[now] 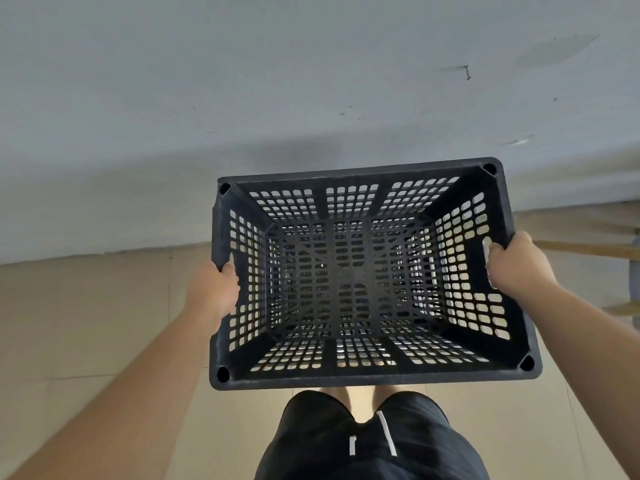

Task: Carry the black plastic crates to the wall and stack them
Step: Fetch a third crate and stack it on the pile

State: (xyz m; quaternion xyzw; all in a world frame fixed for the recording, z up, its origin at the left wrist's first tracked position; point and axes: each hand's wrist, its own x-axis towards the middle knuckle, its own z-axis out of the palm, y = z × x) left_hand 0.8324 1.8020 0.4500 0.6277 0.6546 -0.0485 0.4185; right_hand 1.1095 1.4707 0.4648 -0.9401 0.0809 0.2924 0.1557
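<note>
now the person is holding a black perforated plastic crate (pixel 346 282) out in front of the body, open side up, with one hand on each short end. the left hand (pixel 216 292) is curling its fingers round the rim at the left handle slot, so its grip is holding the crate. the right hand (pixel 516 265) is wrapping the rim beside the right handle slot, and its grip is likewise holding the crate. both forearms are reaching forward from the lower corners of the view. the crate is sitting slightly askew, its far right corner lying further up the view than its far left one. it is hanging over a pale beige tiled floor (pixel 86 323), with its far rim lying close to a grey-white painted wall (pixel 242 98); whether rim and wall are touching is not clear. black shorts (pixel 363 455) with white drawstrings (pixel 388 434) are showing just below the crate's near rim. light wooden rails (pixel 588 249) are showing at the right edge, beyond the right hand.
</note>
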